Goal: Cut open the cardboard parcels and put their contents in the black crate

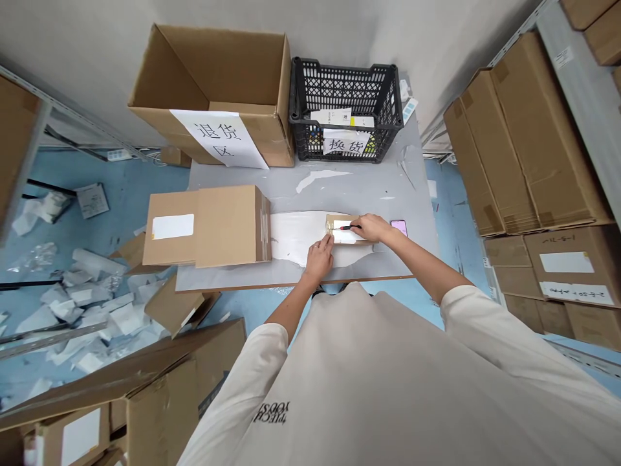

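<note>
A small cardboard box [359, 241] with a white label lies on a white sheet [294, 234] on the grey table. My right hand [370, 228] is closed round a slim black-and-red tool [349, 227], whose tip reaches over the box toward the tape at its left end. My left hand [319, 257] rests against the lower left corner of the box, fingers close together; whether it pinches the box is hard to make out. Just right of my right hand lies a phone [399, 227] with a lit pink screen.
Two larger cardboard boxes [226, 226] sit on the table's left. Behind stand a big open carton [242, 133] and a black plastic crate [345, 97] holding packages. Stacked cartons [528, 142] line the right side; crumpled white packaging [97, 294] covers the floor at left.
</note>
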Demonstrator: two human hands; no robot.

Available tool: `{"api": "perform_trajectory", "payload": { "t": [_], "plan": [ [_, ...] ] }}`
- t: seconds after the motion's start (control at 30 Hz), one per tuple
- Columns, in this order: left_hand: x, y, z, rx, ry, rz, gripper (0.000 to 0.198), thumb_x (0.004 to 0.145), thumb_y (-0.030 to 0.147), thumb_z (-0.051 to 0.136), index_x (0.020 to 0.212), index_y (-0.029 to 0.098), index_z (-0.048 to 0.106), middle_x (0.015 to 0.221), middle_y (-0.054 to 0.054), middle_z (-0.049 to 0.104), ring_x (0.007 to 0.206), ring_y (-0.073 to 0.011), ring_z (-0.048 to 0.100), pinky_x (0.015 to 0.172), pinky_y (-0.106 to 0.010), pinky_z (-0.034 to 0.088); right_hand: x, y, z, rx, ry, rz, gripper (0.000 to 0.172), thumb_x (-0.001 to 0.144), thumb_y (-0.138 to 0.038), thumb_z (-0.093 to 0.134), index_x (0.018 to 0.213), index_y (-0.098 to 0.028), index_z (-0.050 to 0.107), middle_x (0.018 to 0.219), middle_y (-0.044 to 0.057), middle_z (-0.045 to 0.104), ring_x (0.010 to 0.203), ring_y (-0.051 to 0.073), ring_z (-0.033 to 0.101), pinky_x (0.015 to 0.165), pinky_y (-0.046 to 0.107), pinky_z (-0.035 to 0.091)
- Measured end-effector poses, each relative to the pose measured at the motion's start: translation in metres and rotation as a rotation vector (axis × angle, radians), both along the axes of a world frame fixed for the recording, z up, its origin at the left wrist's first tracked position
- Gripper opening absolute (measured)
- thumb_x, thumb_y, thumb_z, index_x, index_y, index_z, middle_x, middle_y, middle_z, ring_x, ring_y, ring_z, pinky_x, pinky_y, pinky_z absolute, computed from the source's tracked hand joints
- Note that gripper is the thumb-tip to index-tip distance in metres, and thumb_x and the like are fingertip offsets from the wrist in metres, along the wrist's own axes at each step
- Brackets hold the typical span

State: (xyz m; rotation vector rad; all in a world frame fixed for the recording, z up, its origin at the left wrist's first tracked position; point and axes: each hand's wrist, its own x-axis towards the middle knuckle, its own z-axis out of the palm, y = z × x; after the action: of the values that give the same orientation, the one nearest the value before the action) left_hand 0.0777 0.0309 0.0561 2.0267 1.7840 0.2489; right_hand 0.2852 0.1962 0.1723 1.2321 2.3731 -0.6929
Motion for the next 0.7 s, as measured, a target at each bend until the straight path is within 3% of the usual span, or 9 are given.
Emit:
{"api": "perform_trajectory", "payload": {
  "t": [0.23, 0.4, 0.57, 0.7],
  "plan": [
    [0.003, -0.004, 0.006, -0.007, 0.036, 0.018, 0.084, 0.097, 0.014, 0.052, 0.180, 0.019, 0.041, 0.184, -0.017, 0.045, 0.141, -0.0401, 0.061, 0.120, -0.058, 0.047, 0.035, 0.002, 0.014, -0.008, -0.107, -0.052, 0.042, 0.113, -0.041, 0.053, 0.133, -0.028, 0.087, 0.127, 0.015, 0.085, 0.115, 0.037, 0.078, 0.085, 0.040, 0.054],
    [0.004, -0.007, 0.006, 0.011, 0.075, 0.018, 0.081, 0.099, 0.013, 0.049, 0.179, 0.017, 0.042, 0.182, -0.016, 0.048, 0.141, -0.0410, 0.059, 0.124, -0.060, 0.044, 0.059, 0.001, 0.009, -0.004, -0.116, -0.102, 0.043, 0.110, -0.042, 0.055, 0.138, -0.031, 0.086, 0.125, 0.015, 0.085, 0.113, 0.038, 0.078, 0.083, 0.042, 0.056],
    [0.006, -0.008, 0.009, 0.000, 0.097, 0.019, 0.085, 0.097, 0.013, 0.052, 0.181, 0.021, 0.040, 0.183, -0.016, 0.047, 0.140, -0.0410, 0.062, 0.128, -0.063, 0.040, 0.084, 0.004, 0.001, 0.029, -0.134, -0.150, 0.034, 0.107, -0.044, 0.063, 0.119, -0.030, 0.092, 0.120, 0.017, 0.085, 0.109, 0.037, 0.078, 0.087, 0.042, 0.056],
    [0.009, -0.007, 0.013, 0.000, 0.111, 0.042, 0.083, 0.098, 0.013, 0.052, 0.180, 0.021, 0.040, 0.182, -0.017, 0.047, 0.143, -0.0413, 0.061, 0.133, -0.065, 0.033, 0.124, 0.009, 0.008, -0.001, -0.110, -0.248, 0.029, 0.103, -0.045, 0.068, 0.109, -0.031, 0.093, 0.106, 0.016, 0.085, 0.107, 0.037, 0.077, 0.087, 0.042, 0.054]
  ]
}}
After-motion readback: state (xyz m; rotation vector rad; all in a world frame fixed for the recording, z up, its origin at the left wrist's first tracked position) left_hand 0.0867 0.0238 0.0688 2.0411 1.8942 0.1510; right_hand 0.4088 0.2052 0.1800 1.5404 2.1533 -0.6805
